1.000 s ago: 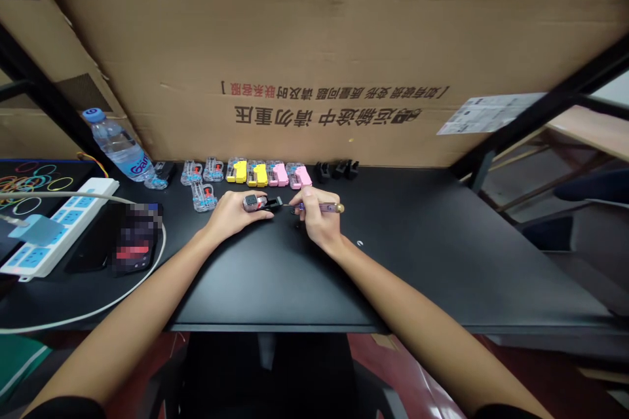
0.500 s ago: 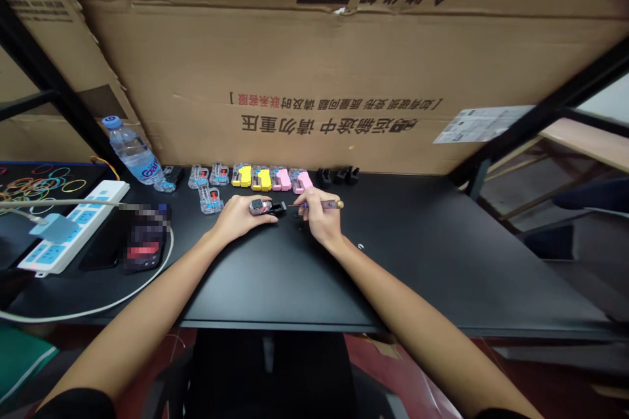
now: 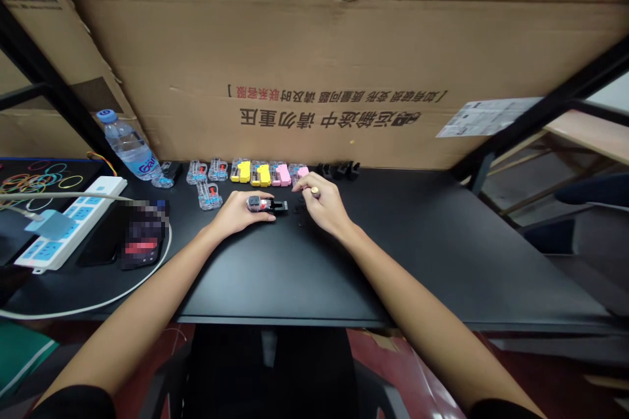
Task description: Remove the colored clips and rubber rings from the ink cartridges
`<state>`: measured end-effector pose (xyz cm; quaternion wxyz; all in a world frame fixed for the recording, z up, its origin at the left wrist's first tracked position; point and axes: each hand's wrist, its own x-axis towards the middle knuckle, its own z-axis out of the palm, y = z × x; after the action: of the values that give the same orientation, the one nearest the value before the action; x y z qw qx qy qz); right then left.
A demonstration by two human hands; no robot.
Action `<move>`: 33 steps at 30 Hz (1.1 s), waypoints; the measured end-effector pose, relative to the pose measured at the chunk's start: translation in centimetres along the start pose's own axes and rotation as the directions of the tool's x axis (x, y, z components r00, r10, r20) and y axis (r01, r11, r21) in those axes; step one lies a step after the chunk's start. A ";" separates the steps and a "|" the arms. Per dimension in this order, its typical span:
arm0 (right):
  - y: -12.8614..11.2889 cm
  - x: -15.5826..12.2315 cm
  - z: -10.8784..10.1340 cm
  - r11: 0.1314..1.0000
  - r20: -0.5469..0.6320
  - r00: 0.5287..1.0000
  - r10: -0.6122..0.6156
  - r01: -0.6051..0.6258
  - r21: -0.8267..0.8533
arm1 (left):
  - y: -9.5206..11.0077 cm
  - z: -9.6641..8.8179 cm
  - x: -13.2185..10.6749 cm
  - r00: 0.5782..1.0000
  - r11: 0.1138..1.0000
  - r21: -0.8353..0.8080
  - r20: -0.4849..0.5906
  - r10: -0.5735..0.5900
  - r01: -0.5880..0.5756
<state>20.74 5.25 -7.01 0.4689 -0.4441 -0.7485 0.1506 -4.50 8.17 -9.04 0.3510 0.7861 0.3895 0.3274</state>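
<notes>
My left hand rests on the black table and pinches a small clear-and-grey device with a black end piece. My right hand is closed around a small screwdriver, of which only the gold end cap shows, turned toward me. Its fingertips reach toward the pink device at the right end of a row. The screwdriver's tip is hidden behind the fingers. Tiny dark bits lie between my hands.
Along the back stands a row of small devices: clear ones, yellow ones, pink ones, then black pieces. A water bottle, a power strip, a phone and a white cable lie left. A big cardboard box walls the back.
My right hand has lifted the screwdriver away from the device and swung toward the pink piece in the row; the tool's end cap now faces me. My left hand kept its hold.
</notes>
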 end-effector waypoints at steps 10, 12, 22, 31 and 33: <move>0.2 0.1 -0.5 0.996 0.198 0.979 0.052 -0.036 -0.087 | 0.0 0.2 0.1 1.000 1.000 -0.003 -0.030 0.003 -0.003; -0.2 -0.2 0.0 0.997 0.256 0.967 0.007 0.014 -0.078 | 0.0 0.3 0.1 0.999 1.000 0.000 -0.030 0.022 -0.022; -0.7 -1.3 1.6 0.985 0.348 0.933 -0.089 0.134 -0.106 | 0.1 0.5 0.1 0.998 0.998 0.015 -0.002 0.062 -0.062; -0.7 -1.3 1.6 0.976 0.363 0.927 -0.100 0.161 -0.143 | 0.0 0.6 0.1 0.998 0.998 0.007 -0.011 0.061 -0.061; -0.8 -1.3 1.6 0.976 0.370 0.924 -0.094 0.158 -0.147 | -0.1 0.6 0.2 0.998 0.998 0.016 -0.014 0.062 -0.062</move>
<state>19.18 4.06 -8.03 0.2919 -0.3988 -0.8591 0.1331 -4.00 8.18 -9.41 0.3320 0.7981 0.3698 0.3407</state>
